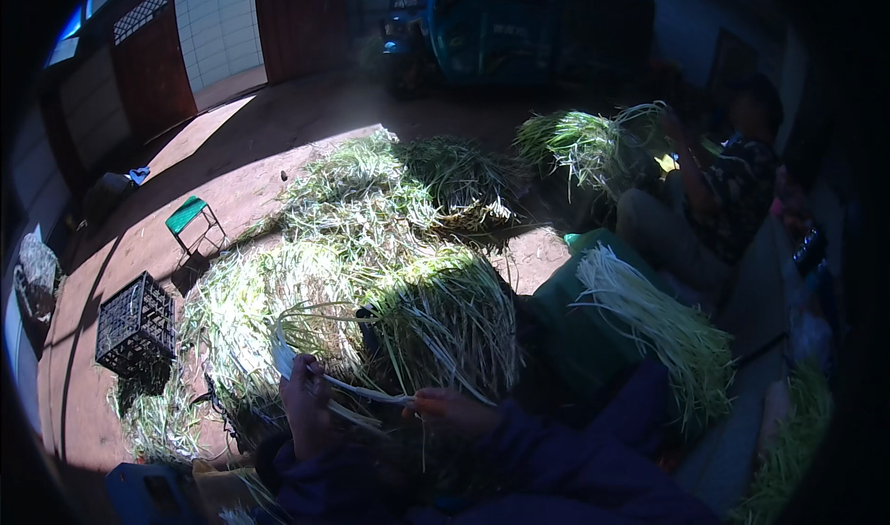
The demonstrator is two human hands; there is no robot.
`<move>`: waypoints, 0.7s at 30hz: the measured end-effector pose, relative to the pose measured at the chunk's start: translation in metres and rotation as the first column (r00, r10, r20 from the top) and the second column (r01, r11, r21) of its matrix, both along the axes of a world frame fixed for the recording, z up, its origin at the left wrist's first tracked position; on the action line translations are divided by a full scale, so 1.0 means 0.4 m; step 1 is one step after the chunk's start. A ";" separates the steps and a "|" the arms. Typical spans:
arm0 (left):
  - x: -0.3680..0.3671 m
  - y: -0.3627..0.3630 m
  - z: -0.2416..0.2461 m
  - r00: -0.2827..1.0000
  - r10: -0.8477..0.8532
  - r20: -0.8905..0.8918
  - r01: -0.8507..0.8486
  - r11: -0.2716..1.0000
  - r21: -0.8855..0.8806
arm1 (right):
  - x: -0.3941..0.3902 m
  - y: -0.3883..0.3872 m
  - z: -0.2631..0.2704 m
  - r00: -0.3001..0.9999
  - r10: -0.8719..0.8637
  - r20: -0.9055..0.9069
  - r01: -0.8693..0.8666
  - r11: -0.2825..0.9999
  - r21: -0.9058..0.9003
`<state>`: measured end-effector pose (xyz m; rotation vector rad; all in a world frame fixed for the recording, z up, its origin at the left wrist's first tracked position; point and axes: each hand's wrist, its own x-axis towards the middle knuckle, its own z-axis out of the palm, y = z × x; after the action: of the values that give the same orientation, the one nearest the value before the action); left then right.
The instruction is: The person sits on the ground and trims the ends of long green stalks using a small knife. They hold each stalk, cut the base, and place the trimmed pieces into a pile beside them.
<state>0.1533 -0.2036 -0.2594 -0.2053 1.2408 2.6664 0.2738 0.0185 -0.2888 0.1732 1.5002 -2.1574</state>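
My left hand (306, 398) is closed around a few long, pale leafy stalks (281, 350) whose tops bend over to the right. A thin whitish stalk (372, 393) stretches from it to my right hand (448, 411), which pinches the stalk's other end between the fingers. Just beyond both hands lies a large heap of long green leafy stalks (299, 281), partly in bright sun. A darker shaded bunch (452, 316) rests nearest my right hand. To the right, a neat bundle of pale stalks (646, 323) lies on a green covering (556, 337).
A black plastic crate (135, 324) and a green-topped folding stool (188, 215) stand at left. At right, a seated person (730, 177) handles another bunch of greens (591, 142). A blue cabbed vehicle (487, 38) is parked at the back. More greens (793, 441) lie at lower right.
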 end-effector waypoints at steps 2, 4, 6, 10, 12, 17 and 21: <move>-0.023 -0.026 0.031 0.999 0.014 -0.038 -0.015 1.000 -0.021 | 0.001 0.010 -0.006 1.000 -0.027 0.011 0.027 0.999 0.027; -0.045 -0.054 0.062 0.991 0.098 -0.090 -0.102 0.994 -0.044 | 0.007 0.011 -0.027 0.997 -0.064 0.039 0.063 0.998 0.028; -0.071 -0.084 0.089 0.983 0.157 -0.096 -0.163 0.985 -0.060 | 0.014 0.016 -0.063 0.996 -0.088 0.003 0.087 0.991 0.104; -0.115 -0.157 0.121 0.983 0.145 -0.109 -0.139 0.988 0.063 | 0.033 0.033 -0.175 0.985 0.019 -0.170 0.050 0.918 0.392; -0.127 -0.192 0.134 0.976 0.160 -0.145 -0.142 0.981 0.130 | 0.041 0.044 -0.222 0.947 0.140 -0.289 0.053 0.821 0.569; -0.111 -0.239 0.171 0.928 0.137 -0.347 -0.144 0.990 0.004 | 0.108 0.039 -0.185 0.814 0.548 -0.194 -0.013 0.351 0.936; 0.002 -0.163 0.123 0.963 -0.095 -0.252 0.081 0.995 -0.065 | 0.104 0.029 -0.072 0.593 0.568 -0.571 0.342 0.465 0.817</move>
<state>0.1542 -0.2688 -0.2102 0.1880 1.3594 2.6463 0.3156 0.0300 -0.3178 -0.7058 2.9691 -0.9840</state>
